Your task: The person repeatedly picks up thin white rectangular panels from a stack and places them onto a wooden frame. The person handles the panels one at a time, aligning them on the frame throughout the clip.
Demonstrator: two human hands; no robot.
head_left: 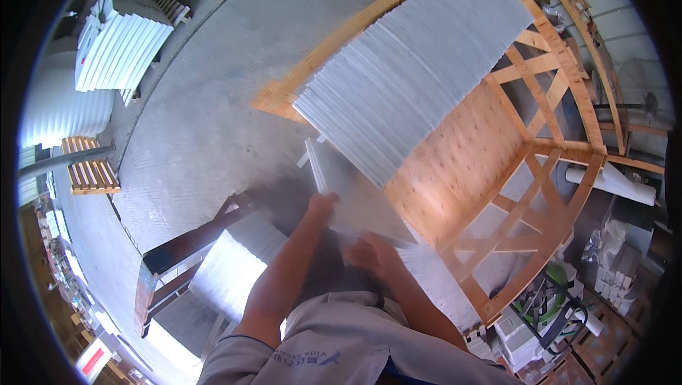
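A flat grey slab [366,193], apparently stone, is tilted in front of my body, beside the near end of a wooden crate. My left hand [324,206] is closed on its left side, where pale narrow edges show. At its near edge is my right hand [371,251], fingers curled and somewhat blurred, apparently gripping the slab from below. Just beyond, a long row of thin grey slabs [419,65] stands on edge, packed tightly in the wooden crate [462,165]. Part of the crate's plywood base shows beside the row.
To my left, a dark metal stand [188,243] bears a pale slab stack [238,261]. Crossed wooden braces [533,197] form the crate's right sides. A green-and-black tool [547,300] lies at lower right. White slabs [124,44] and a small pallet [92,165] are far left.
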